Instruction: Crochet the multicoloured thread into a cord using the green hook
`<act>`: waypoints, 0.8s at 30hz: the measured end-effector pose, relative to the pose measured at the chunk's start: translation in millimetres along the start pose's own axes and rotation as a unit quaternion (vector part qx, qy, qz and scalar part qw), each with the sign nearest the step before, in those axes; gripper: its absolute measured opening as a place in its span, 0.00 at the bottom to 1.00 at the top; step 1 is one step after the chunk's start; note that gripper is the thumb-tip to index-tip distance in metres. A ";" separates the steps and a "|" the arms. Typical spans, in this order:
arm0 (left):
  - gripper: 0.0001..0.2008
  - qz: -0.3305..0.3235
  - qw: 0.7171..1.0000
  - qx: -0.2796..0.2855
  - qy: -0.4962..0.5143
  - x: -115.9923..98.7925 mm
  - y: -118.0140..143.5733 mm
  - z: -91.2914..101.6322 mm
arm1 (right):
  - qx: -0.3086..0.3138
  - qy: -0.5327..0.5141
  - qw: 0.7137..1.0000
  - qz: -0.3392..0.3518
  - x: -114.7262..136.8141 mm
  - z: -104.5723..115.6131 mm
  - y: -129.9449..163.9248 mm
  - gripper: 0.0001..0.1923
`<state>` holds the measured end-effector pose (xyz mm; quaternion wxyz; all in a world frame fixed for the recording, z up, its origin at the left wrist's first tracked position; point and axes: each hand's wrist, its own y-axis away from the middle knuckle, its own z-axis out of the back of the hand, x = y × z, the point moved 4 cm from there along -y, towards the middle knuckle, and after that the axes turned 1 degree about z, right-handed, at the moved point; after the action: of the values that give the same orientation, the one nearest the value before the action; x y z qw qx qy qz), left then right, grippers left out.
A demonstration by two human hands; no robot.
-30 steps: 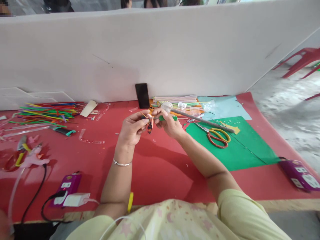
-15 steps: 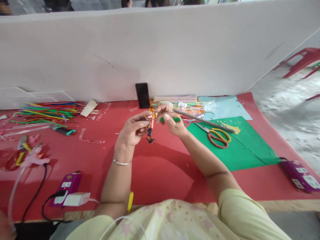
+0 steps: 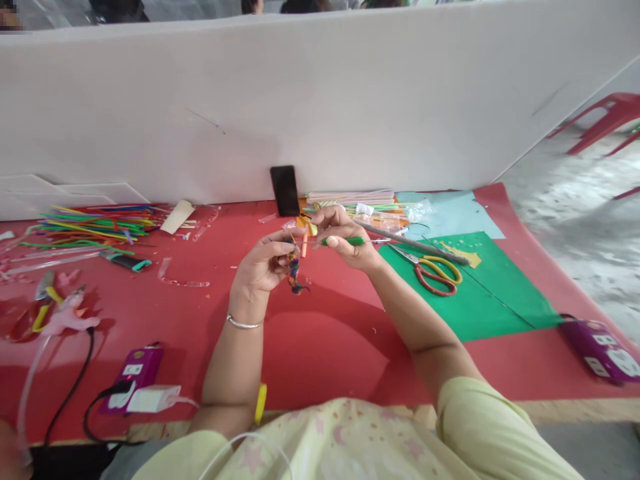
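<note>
Pinched in my left hand [image 3: 263, 261] is a small dark figure [image 3: 295, 275] with orange and blue patches, hanging below the fingertips. My right hand [image 3: 347, 237] is closed around a green-handled tool [image 3: 344, 241], whose thin shaft points left toward the figure. Between the hands an orange stick [image 3: 304, 243] stands nearly upright; I cannot tell which hand supports it. A small yellow piece [image 3: 313, 229] shows beside my right fingertips. Fingers hide part of the figure and the shaft's tip.
Behind my hands a black phone [image 3: 285, 191] leans on the white partition [image 3: 320, 100]. To the right lie scissors [image 3: 437, 275] on a green sheet [image 3: 500, 293] and a grey rod [image 3: 415, 241]. Coloured sticks [image 3: 100, 227], a pink glue gun [image 3: 70, 313] and a purple power strip [image 3: 135, 373] are left.
The dark figure has shifted slightly left and down in my left hand. My right hand has drawn a little to the right with the tool, and the yellow piece now shows.
</note>
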<state>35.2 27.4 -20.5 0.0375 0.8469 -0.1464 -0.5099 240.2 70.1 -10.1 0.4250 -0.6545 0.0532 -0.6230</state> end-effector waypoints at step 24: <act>0.17 -0.130 0.989 -0.022 -0.069 -11.0 6.8 -13.8 | -0.069 -0.275 0.929 -0.240 -36.6 -25.9 2.6 0.33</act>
<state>41.1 22.9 -3.1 -0.0203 0.8204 -0.0259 -0.5708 211.1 77.7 -43.4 0.2145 -0.8212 -0.1810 -0.4969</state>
